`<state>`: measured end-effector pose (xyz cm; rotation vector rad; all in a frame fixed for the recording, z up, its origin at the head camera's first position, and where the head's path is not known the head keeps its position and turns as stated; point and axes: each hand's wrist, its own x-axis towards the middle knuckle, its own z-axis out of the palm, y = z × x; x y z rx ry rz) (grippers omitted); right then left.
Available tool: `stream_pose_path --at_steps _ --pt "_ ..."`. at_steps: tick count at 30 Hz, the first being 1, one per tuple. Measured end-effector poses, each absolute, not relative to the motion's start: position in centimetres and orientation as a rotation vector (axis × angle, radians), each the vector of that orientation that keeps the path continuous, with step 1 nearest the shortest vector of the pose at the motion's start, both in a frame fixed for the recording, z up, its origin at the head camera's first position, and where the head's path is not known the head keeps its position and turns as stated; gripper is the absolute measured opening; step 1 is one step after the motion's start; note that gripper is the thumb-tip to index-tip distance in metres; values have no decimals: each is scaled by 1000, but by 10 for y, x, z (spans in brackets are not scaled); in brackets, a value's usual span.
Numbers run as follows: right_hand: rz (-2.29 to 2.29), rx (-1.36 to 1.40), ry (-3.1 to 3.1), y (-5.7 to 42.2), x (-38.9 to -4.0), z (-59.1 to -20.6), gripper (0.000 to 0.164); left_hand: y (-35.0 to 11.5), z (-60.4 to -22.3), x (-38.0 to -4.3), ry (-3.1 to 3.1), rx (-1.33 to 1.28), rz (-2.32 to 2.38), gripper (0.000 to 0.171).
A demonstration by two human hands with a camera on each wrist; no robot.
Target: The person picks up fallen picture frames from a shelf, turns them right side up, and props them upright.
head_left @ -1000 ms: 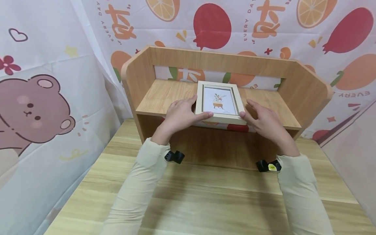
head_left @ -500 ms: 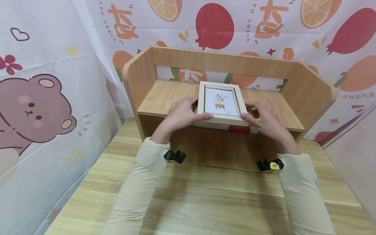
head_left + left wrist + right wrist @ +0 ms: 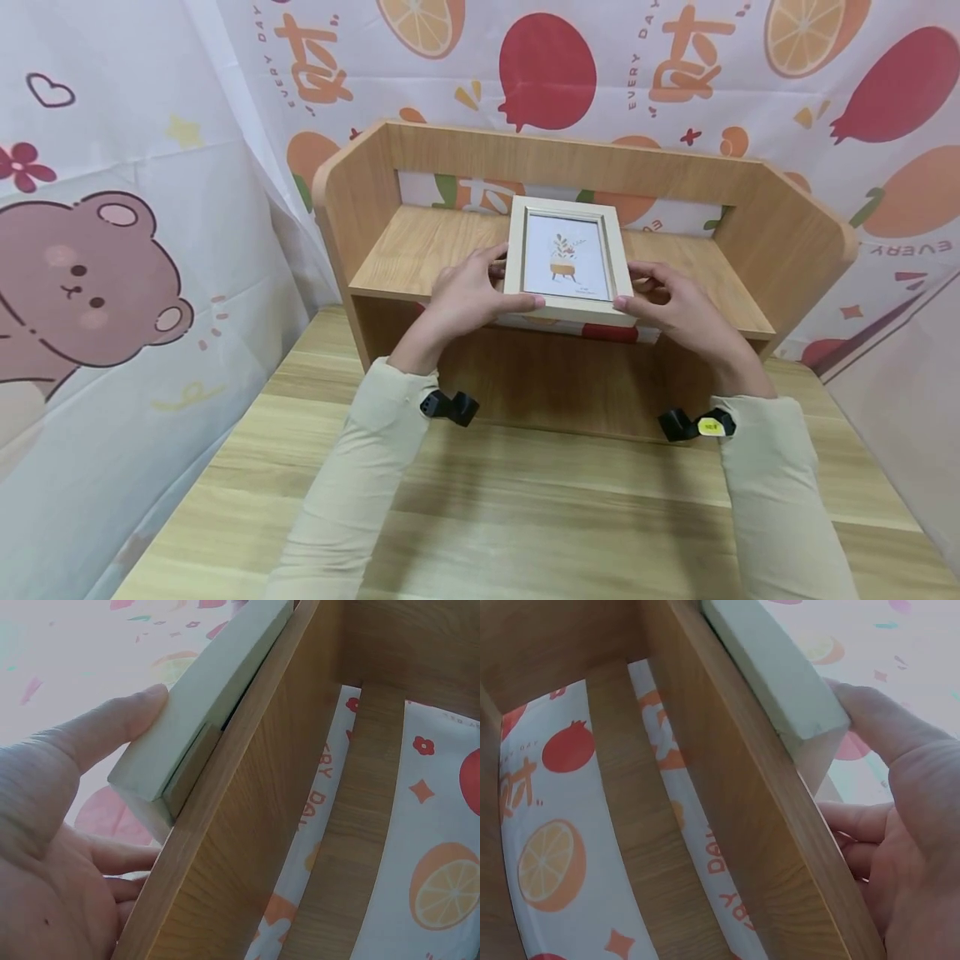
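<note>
A cream picture frame (image 3: 568, 310) with a potted-plant print leans back over the upper board (image 3: 427, 250) of a wooden desk shelf. My left hand (image 3: 468, 292) grips its lower left corner, thumb on the front edge and fingers at the side. At the lower right corner my right hand (image 3: 675, 312) holds it the same way. In the left wrist view, the left thumb lies along the frame's edge (image 3: 210, 697), right above the board's front edge. From the right wrist view, the right thumb presses the other corner of the frame (image 3: 780, 667).
Side panels (image 3: 798, 225) and a back rail (image 3: 570, 150) enclose the upper board. Below it is the lower compartment (image 3: 555, 383), open to the front. The shelf stands on a wood-grain table (image 3: 510, 517), with printed cloth (image 3: 547, 71) behind and at the left.
My right fingers have closed in against the frame's right side. The frame's far edge has risen slightly, so it tilts more toward me. The left hand keeps its grip.
</note>
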<state>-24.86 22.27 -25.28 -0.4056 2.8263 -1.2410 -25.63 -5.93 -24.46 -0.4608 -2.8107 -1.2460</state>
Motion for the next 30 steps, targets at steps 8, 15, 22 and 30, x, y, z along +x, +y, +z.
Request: stream_pose_path --at_steps 8,15,22,30 --pt "-1301 -411 2789 226 -247 -255 71 -58 -249 -256 -2741 -432 -1351 99" --pt "-1298 -414 2800 228 -248 -256 74 -57 -252 -256 -2717 -445 -1371 99" --pt "-1370 -401 2817 225 -250 -259 71 -59 -254 -257 -2670 -476 -1390 98" --pt "-1424 -363 2798 224 -251 -260 72 -62 -253 -258 -2635 -526 -1488 97"
